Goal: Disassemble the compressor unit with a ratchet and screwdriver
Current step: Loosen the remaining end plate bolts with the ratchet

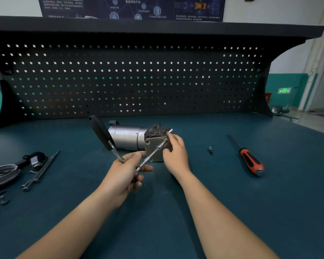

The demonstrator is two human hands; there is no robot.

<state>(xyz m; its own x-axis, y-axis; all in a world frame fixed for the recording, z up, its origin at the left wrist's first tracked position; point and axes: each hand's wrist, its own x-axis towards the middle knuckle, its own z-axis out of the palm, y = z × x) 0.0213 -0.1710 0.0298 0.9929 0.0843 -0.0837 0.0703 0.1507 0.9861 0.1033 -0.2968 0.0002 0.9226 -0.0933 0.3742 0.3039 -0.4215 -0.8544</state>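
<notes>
- Compressor unit point(127, 136): silver cylinder on its side, tarnished square end plate.
- Ratchet point(101, 133) clasped in the left hand point(123, 174) grip, socket on that plate.
- The right hand point(176, 152) grip clutches the plate's edge.

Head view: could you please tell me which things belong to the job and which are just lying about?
Job: compressor, held by right hand; ratchet, gripped by left hand; screwdriver, idle on the bench.
Lying about: bit, bolts, bracket, cable.
</notes>
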